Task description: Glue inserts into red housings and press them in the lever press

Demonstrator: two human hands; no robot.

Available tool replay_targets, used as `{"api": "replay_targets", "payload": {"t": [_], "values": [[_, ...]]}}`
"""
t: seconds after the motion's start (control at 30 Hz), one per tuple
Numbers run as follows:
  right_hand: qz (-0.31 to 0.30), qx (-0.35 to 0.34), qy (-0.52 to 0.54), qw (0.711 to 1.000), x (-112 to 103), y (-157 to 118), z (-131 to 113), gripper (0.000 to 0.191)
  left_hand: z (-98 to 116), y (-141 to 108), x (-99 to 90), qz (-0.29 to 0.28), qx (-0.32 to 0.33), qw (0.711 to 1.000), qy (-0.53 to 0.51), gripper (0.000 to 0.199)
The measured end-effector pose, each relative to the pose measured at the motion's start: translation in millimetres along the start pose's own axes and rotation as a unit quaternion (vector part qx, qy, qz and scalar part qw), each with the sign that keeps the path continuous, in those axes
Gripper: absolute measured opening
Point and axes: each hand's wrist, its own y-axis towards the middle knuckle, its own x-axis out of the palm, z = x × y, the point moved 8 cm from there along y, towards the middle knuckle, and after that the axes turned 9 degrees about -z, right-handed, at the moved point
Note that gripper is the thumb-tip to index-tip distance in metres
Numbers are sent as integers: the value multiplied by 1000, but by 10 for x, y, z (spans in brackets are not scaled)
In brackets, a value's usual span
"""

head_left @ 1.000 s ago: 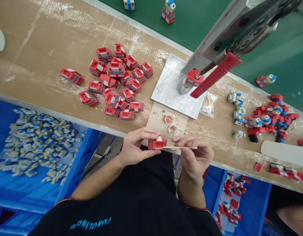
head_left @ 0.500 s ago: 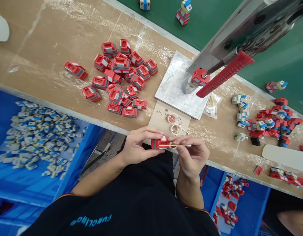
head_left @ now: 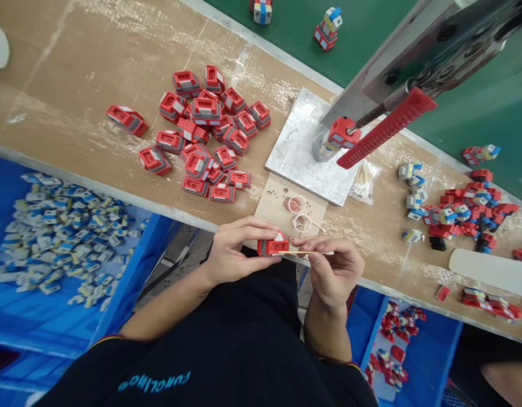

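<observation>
Between the thumb and fingers of my left hand is a red and grey plastic toy part, its hollow side facing up. My right hand pinches a cotton swab, a thin stick with a white end. Its other end points left and meets the hollow of the part, or lies just over it. Just beyond my hands, two small round cups rest on a piece of cardboard. One cup holds something reddish, and a stick leans in the nearer one.
Many similar red parts lie heaped at left. A toggle clamp with a red handle stands on a metal plate, beside a bag of swabs. Blue bins below hold small parts. Toy figures sit on the green belt.
The swab now lies lower across the part, nearer its front edge. My right hand has shifted slightly right and down. Figures on the green belt have moved right.
</observation>
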Motion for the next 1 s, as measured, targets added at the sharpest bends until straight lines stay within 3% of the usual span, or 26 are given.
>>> {"api": "replay_targets", "payload": {"t": [0.57, 0.73, 0.83, 1.0], "values": [[-24, -13, -5, 1000, -29, 27, -67, 5, 99, 14, -18, -13, 16, 996, 82, 27], [48, -53, 3, 997, -288, 9, -135, 10, 101, 10, -53, -5, 24, 996, 90, 26], [72, -73, -66, 993, -454, 6, -155, 14, 84, -1, -95, -4, 24, 995, 99, 25], [-30, -71, -298, 951, -336, 118, -65, 19, 19, -12, -148, -1, 5, 994, 113, 30]]}}
